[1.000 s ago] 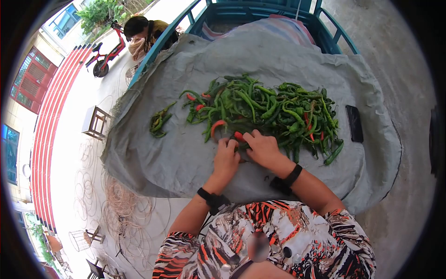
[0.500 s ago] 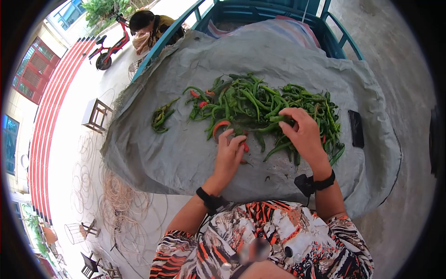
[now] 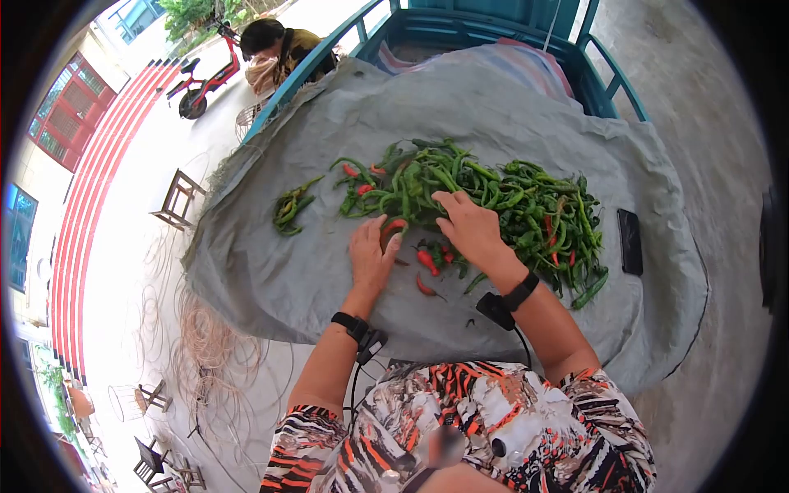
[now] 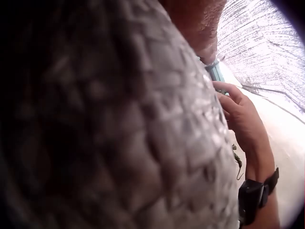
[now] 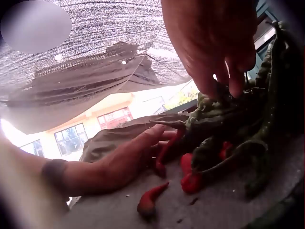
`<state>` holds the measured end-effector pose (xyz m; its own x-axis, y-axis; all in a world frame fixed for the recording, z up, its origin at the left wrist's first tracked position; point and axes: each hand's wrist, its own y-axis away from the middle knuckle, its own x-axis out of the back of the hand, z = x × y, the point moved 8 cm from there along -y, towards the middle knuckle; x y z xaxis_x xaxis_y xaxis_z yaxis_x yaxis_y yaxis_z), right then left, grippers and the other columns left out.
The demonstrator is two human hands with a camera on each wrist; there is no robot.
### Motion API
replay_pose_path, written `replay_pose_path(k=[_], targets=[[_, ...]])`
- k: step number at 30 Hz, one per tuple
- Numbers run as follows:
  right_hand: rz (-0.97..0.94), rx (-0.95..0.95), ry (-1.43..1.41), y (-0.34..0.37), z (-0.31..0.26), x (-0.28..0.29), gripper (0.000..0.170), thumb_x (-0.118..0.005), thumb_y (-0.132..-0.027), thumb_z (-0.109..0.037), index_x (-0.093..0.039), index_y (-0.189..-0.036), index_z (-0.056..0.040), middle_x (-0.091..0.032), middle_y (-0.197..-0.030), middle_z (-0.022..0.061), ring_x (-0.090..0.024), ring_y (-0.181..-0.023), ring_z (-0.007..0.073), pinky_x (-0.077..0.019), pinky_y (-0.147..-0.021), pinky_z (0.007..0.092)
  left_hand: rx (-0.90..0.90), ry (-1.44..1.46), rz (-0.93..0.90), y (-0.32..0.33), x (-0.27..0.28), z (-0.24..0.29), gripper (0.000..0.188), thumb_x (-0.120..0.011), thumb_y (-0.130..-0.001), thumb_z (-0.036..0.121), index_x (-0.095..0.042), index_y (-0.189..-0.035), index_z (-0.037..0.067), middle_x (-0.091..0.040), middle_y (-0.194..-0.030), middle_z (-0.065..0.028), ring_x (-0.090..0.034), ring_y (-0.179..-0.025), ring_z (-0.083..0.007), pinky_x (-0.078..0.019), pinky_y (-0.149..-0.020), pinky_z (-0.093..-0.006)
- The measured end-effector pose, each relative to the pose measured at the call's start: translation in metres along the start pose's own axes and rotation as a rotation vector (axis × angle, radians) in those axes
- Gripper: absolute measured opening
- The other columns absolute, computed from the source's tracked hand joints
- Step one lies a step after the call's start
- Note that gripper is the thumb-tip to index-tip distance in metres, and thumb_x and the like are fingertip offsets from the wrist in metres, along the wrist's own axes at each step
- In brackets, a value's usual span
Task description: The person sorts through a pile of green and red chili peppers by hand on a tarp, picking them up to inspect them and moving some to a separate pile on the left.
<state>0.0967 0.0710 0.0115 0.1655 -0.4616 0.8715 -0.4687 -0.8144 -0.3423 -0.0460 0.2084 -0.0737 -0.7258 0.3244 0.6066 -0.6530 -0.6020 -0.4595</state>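
In the head view, green chili peppers (image 3: 444,170) lie heaped on a grey woven sheet (image 3: 271,271), with a few red ones among them. At the heap's near left edge my left hand (image 3: 371,256) holds a curved red pepper (image 3: 394,227) between thumb and fingers. My right hand (image 3: 475,232) reaches into the heap, fingertips down on green peppers (image 5: 214,112) in the right wrist view; I cannot tell whether it grips one. Loose red peppers (image 3: 427,263) lie between the hands, with another red pepper (image 3: 424,287) nearer me. Sheet weave fills most of the left wrist view.
A small bunch of green peppers (image 3: 292,209) lies apart at left. A black phone (image 3: 629,241) rests right of the heap. Blue cart rails (image 3: 316,53) rise beyond the sheet, where another person (image 3: 308,49) bends at the left. A stool (image 3: 177,200) stands on the ground.
My right hand went right with a green pepper, then returned left to the heap without it visible. My left hand moved from the loose red peppers up and left to the curved red one.
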Motion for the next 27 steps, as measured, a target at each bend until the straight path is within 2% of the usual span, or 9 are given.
replay_pose_path(k=[3, 10, 14, 17, 21, 22, 25, 26, 27], targets=[[0.105, -0.004, -0.136, -0.001, 0.008, 0.003, 0.031, -0.069, -0.087, -0.015, -0.062, -0.118, -0.0128, -0.066, -0.1, 0.0075, -0.068, -0.08, 0.0305, -0.0538, -0.067, 0.0408, -0.023, -0.06, 0.022, 0.001, 0.0, 0.004, 0.053, -0.06, -0.095, 0.044, -0.057, -0.131, 0.005, -0.056, -0.129, -0.0179, -0.05, -0.12, -0.0378, -0.0376, -0.103, -0.0473], [0.183, -0.367, -0.999, 0.023, 0.033, 0.062, 0.02, -0.064, -0.096, -0.018, -0.063, -0.112, -0.0055, -0.066, -0.091, -0.001, -0.054, -0.061, 0.0037, -0.0466, -0.058, 0.0212, 0.061, -0.001, 0.05, 0.001, -0.002, -0.004, 0.046, -0.06, -0.095, 0.04, -0.06, -0.122, 0.003, -0.058, -0.126, -0.0171, -0.052, -0.117, -0.0373, -0.0397, -0.101, -0.047], [0.052, -0.443, -1.318, 0.033, 0.038, 0.056, 0.024, -0.065, -0.097, -0.02, -0.062, -0.117, -0.0056, -0.066, -0.089, 0.0008, -0.054, -0.059, 0.006, -0.045, -0.055, 0.021, 0.068, -0.052, 0.059, 0.001, -0.002, -0.002, 0.044, -0.059, -0.096, 0.039, -0.061, -0.12, 0.003, -0.058, -0.125, -0.0168, -0.052, -0.117, -0.0368, -0.0397, -0.101, -0.0471], [0.059, -0.497, -1.212, 0.032, 0.056, 0.038, 0.032, -0.065, -0.097, -0.02, -0.057, -0.124, -0.0055, -0.066, -0.092, 0.0013, -0.055, -0.059, 0.0069, -0.0464, -0.057, 0.0223, 0.057, -0.092, 0.055, 0.0, -0.002, -0.004, 0.045, -0.06, -0.095, 0.04, -0.06, -0.121, 0.003, -0.058, -0.125, -0.0162, -0.052, -0.117, -0.0367, -0.0398, -0.101, -0.0469], [0.441, -0.295, -0.185, 0.028, 0.054, 0.085, 0.042, -0.066, -0.094, -0.015, -0.051, -0.133, -0.0071, -0.063, -0.109, 0.0084, -0.062, -0.066, 0.0143, -0.0518, -0.069, 0.0322, 0.085, -0.123, 0.06, 0.003, -0.005, -0.002, 0.045, -0.061, -0.094, 0.039, -0.059, -0.122, 0.005, -0.057, -0.125, -0.0152, -0.051, -0.118, -0.0362, -0.0396, -0.101, -0.047], [0.455, -0.311, -0.202, 0.026, 0.054, 0.089, 0.047, -0.067, -0.09, -0.013, -0.052, -0.134, -0.0092, -0.061, -0.116, 0.0127, -0.066, -0.074, 0.0195, -0.0527, -0.074, 0.0372, 0.084, -0.142, 0.058, 0.003, -0.005, -0.001, 0.044, -0.062, -0.093, 0.039, -0.059, -0.121, 0.005, -0.057, -0.125, -0.015, -0.051, -0.118, -0.0361, -0.0396, -0.101, -0.047], [0.186, -0.192, -0.24, 0.002, 0.033, 0.072, 0.048, -0.068, -0.088, -0.014, -0.052, -0.134, -0.0096, -0.06, -0.122, 0.0151, -0.067, -0.091, 0.0243, -0.0526, -0.081, 0.0411, 0.09, -0.183, 0.046, 0.001, -0.006, 0.001, 0.043, -0.064, -0.092, 0.037, -0.059, -0.121, 0.005, -0.057, -0.126, -0.0144, -0.051, -0.118, -0.0355, -0.0396, -0.101, -0.047], [0.119, -0.142, -0.133, -0.006, 0.024, 0.061, 0.052, -0.068, -0.088, -0.016, -0.051, -0.136, -0.0116, -0.059, -0.126, 0.017, -0.061, -0.11, 0.0307, -0.0501, -0.09, 0.0437, 0.092, -0.194, 0.038, 0.002, -0.006, 0.002, 0.043, -0.064, -0.092, 0.037, -0.059, -0.121, 0.006, -0.056, -0.126, -0.0142, -0.05, -0.118, -0.0354, -0.0396, -0.101, -0.047], [0.121, -0.107, -0.094, -0.013, 0.023, 0.049, 0.054, -0.068, -0.087, -0.018, -0.05, -0.138, -0.0122, -0.059, -0.128, 0.0177, -0.06, -0.112, 0.0319, -0.0493, -0.091, 0.0436, 0.094, -0.192, 0.036, 0.003, -0.005, 0.003, 0.043, -0.065, -0.092, 0.036, -0.058, -0.121, 0.006, -0.056, -0.126, -0.0139, -0.05, -0.119, -0.0352, -0.0397, -0.1, -0.0469]])
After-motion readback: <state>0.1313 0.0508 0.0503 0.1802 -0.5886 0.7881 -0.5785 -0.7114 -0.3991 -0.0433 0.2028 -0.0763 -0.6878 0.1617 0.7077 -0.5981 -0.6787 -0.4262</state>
